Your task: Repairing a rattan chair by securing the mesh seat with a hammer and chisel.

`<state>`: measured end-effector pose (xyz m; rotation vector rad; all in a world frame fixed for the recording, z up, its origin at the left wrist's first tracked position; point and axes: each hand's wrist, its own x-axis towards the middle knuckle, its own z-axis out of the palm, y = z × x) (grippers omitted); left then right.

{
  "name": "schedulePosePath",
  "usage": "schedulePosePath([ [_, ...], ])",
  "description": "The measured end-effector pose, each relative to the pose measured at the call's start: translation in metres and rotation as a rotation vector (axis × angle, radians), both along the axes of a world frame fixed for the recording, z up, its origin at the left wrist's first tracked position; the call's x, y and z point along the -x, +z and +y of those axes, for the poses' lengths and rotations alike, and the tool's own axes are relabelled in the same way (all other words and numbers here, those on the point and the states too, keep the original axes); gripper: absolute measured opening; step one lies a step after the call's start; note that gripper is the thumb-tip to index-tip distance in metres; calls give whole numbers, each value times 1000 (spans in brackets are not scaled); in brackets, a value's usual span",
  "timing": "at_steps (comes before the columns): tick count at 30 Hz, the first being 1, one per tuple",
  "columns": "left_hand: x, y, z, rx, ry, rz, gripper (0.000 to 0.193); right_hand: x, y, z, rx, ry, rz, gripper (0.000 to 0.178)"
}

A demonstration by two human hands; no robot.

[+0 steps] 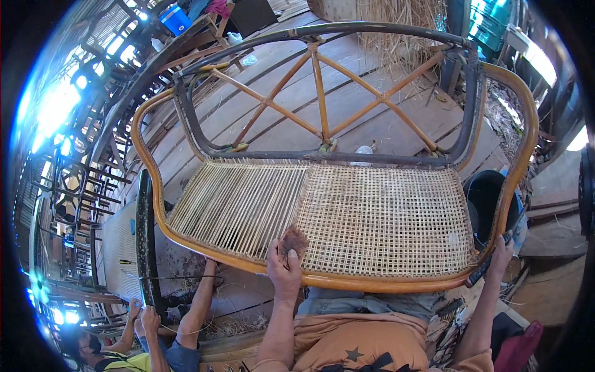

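A rattan bench (313, 282) with a woven cane seat stands in front of me. The right half of its seat (384, 217) has an open square weave, while the left half (235, 204) shows strands running mostly one way. My left hand (284, 273) grips a brown fibrous piece (292, 242), like coconut husk, over the seat's front rail near the middle. Beside the bench's right arm, my right hand (501, 255) is wrapped round a long dark tool (479, 271); its exact kind is unclear.
A dark bucket (486, 192) stands beyond the bench's right arm. At lower left, a co-worker (118, 353) handles strands by another woven panel (121, 254). Stacked chair frames (80, 186) fill the left side. Dry strands (396, 28) hang at the back, near a blue cooler (175, 20).
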<state>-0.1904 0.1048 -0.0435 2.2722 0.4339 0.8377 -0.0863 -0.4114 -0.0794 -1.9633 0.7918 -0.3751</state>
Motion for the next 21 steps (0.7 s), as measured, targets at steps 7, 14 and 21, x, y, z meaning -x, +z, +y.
schedulePosePath([
  [7, -8, -4, -9, -37, -86, 54, 41, -6, 10, -1, -25, 33, -79, 31],
  [14, 1, -9, -1, 14, 69, 62, 42, -12, -36, -11, 225, -56, -19, 39],
  [21, -11, 11, -9, -247, -12, 85, 42, 0, -95, -62, -70, -54, 34, 43],
])
